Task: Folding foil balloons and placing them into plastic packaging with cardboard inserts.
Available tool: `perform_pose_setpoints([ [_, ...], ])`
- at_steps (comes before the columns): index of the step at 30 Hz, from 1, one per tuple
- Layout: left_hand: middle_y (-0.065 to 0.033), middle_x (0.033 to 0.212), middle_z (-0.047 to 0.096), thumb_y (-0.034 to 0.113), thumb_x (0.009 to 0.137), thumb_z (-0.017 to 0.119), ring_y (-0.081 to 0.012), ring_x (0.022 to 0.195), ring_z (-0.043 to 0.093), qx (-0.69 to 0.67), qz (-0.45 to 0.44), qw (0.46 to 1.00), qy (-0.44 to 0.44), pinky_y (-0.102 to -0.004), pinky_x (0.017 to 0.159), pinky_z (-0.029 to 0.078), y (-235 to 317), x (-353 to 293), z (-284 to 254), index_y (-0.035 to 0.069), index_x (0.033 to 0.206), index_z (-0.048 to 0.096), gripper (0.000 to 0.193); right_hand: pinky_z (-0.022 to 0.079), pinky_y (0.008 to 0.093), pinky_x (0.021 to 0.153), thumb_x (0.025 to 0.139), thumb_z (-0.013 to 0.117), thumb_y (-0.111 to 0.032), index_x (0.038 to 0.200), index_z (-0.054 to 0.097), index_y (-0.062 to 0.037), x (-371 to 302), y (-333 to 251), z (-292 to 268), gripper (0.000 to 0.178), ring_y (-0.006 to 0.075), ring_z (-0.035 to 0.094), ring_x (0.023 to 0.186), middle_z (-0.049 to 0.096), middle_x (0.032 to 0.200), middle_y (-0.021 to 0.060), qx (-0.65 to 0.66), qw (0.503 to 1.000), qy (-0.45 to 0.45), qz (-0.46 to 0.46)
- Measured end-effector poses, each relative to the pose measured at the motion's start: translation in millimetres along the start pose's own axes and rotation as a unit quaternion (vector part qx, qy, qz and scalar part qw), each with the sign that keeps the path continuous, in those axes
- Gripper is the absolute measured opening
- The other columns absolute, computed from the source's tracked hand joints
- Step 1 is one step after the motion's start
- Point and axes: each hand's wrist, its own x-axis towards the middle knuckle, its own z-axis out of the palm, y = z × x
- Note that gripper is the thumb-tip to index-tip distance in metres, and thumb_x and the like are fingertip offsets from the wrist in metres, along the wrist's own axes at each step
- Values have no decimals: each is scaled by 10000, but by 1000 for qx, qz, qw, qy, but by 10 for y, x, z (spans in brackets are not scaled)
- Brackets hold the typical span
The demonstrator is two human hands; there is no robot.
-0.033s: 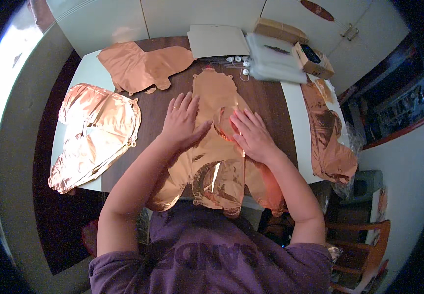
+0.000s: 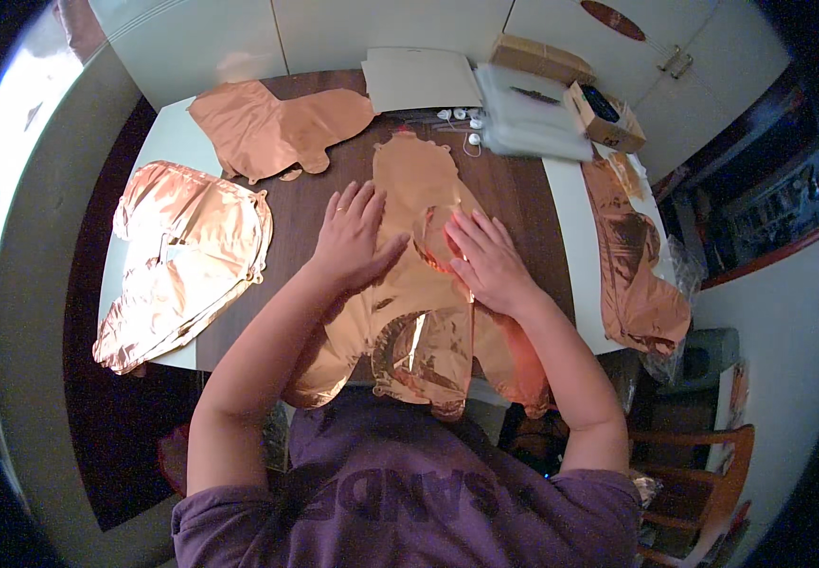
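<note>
A deflated copper-coloured foil balloon (image 2: pixel 414 180) lies flat on the table in front of me, its lower lobes reaching over the near edge against my shirt. My left hand (image 2: pixel 351 237) rests palm down at the balloon's left edge, fingers stretched toward the far side and thumb out over the foil. On the right side, my right hand (image 2: pixel 493 263) lies flat on the foil beside a raised, shiny round fold, its fingers extended and pointing up and left. Neither hand grips anything.
More flat foil balloons lie around: a shiny stack (image 2: pixel 196 246) at left, another balloon (image 2: pixel 277 128) at back left, and a strip-like one (image 2: pixel 629 251) at right. Behind are a pale flat panel (image 2: pixel 421 80), clear plastic bags (image 2: pixel 528 114), white cables (image 2: pixel 473 140) and a small carton (image 2: pixel 608 133). A wooden chair (image 2: pixel 708 478) stands lower right.
</note>
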Motion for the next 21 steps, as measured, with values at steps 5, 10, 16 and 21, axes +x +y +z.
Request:
perform_pose_setpoints([
  [5,-228,1462,381,553,889,501,-411,1383,304,-5,15,999,-31,-543,1137,208,-30,-37,13,-14,1398,394,769,217,539,1145,952,509,-332,1395,446,-67,-13,-5,-16,520,378,297,1397,347,1509,160,-2,1000,1,6],
  [10,-215,1488,350,575,896,466,-411,1395,277,19,19,999,-42,-542,1143,185,34,-42,3,-10,1403,395,777,223,544,1141,949,514,-325,1394,444,-66,-29,-6,-27,519,383,302,1391,353,1505,161,-5,1000,2,3],
  [16,-208,1510,321,564,891,475,-419,1401,263,23,15,998,-53,-545,1146,173,25,-54,9,7,1419,381,773,229,547,1137,949,515,-329,1387,448,-61,-38,-32,-46,518,386,307,1387,353,1506,161,0,1000,9,5],
  [21,-211,1519,307,528,868,541,-416,1404,263,22,15,999,-37,-544,1148,172,131,-42,-129,28,1432,369,773,216,504,1155,964,504,-304,1419,427,-79,-38,-35,-44,513,345,264,1423,333,1527,127,-27,999,-17,13],
])
